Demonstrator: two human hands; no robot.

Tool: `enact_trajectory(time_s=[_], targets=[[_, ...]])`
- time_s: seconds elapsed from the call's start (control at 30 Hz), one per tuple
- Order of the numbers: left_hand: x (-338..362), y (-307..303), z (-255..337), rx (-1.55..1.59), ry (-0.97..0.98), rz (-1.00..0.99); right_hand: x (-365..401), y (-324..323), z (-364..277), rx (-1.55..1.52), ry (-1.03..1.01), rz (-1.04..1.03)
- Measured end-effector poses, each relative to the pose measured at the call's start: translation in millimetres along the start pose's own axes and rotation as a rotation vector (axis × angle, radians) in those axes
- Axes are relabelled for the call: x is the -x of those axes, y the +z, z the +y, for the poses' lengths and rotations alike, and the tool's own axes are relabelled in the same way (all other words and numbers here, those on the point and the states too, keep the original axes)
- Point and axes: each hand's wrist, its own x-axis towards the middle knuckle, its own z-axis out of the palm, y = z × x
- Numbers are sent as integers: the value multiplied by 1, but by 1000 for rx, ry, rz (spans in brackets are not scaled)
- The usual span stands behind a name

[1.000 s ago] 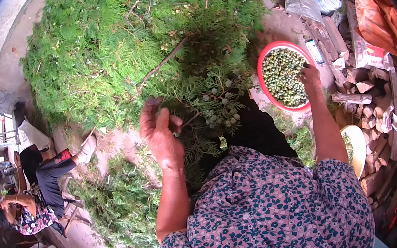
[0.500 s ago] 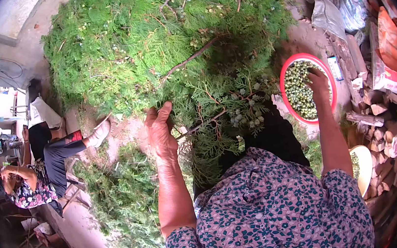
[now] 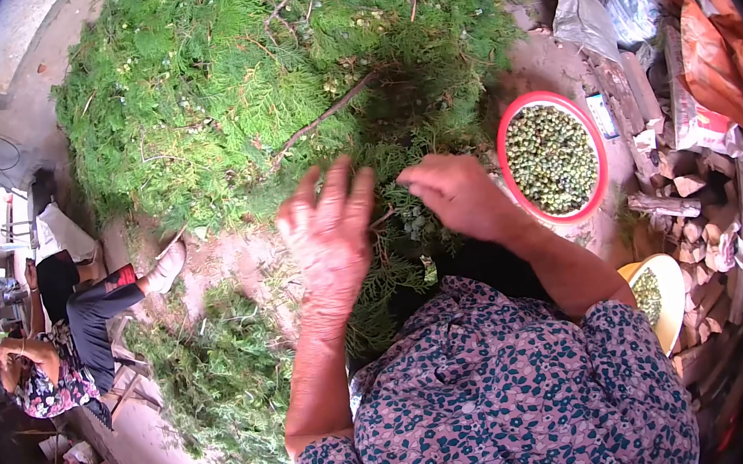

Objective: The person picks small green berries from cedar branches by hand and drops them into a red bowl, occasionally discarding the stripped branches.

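My left hand [image 3: 330, 237] is over the lap with its fingers spread, holding nothing that I can see. Its fingertips are slightly blurred. Across from it, my right hand [image 3: 459, 191] has bent fingers drawn together in a pinch; whatever may be between them is hidden. Below and between both hands lies a leafy evergreen branch [image 3: 395, 275] with flat green sprays, partly covered by my hands. To the right stands a red-rimmed basin [image 3: 601, 153] of small round green cones [image 3: 553, 159].
A large heap of evergreen cuttings [image 3: 190, 115] fills the ground ahead. More cuttings [image 3: 212, 372] lie at the left. A yellow bowl [image 3: 672, 297], split firewood [image 3: 695, 257] and sacks [image 3: 587, 20] are on the right. Another person [image 3: 54, 364] sits at far left.
My right hand has moved from the basin back to the branch over the lap. My left hand has released the branch stem and spread its fingers. The view has shifted slightly.
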Motion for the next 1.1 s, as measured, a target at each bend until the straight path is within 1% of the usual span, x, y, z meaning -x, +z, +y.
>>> enact_trajectory(time_s=[0.03,0.07,0.1,0.13,0.2,0.27,0.33,0.4,0.43,0.47,0.5,0.57,0.7,0.77,0.8,0.87,0.9,0.97,1.0,1.07,1.1], targets=[[4,11,2,53,39,-1,-1,6,-1,12,1,-4],[6,13,3,55,40,0,-1,10,0,25,4,-8],[10,13,5,54,-2,-25,-1,11,3,27,5,-8],[13,12,6,53,-44,-51,-2,11,6,-4,13,28],[19,8,6,45,-47,-68,-3,11,8,-35,24,62],[27,8,5,47,-60,-110,-5,10,7,-47,-5,180],[38,13,-1,51,-57,-140,-8,8,8,-60,2,171],[47,15,-5,30,-76,-95,-10,6,7,-69,11,164],[49,16,-7,28,-44,-35,-11,5,5,8,51,121],[52,16,-6,28,-48,-37,-12,4,3,85,89,77],[58,16,-6,45,-60,2,-13,3,2,84,89,73],[66,16,-5,55,-78,66,-15,4,2,322,78,-69],[76,18,-5,132,-133,97,-18,9,5,384,34,-94],[76,17,-3,120,-166,170,-21,12,5,450,96,-118],[77,17,-3,120,-169,168,-23,12,5,449,96,-122],[76,18,-3,139,-213,225,-28,10,3,420,132,-206],[76,21,-4,141,-212,224,-28,11,3,422,134,-206],[76,29,-7,197,-256,312,-29,13,6,362,153,-158],[75,30,-8,198,-256,315,-29,13,7,365,152,-157],[71,32,-9,217,-300,300,-27,11,10,264,184,-11],[66,28,-9,251,-309,280,-25,9,14,271,185,-7]])
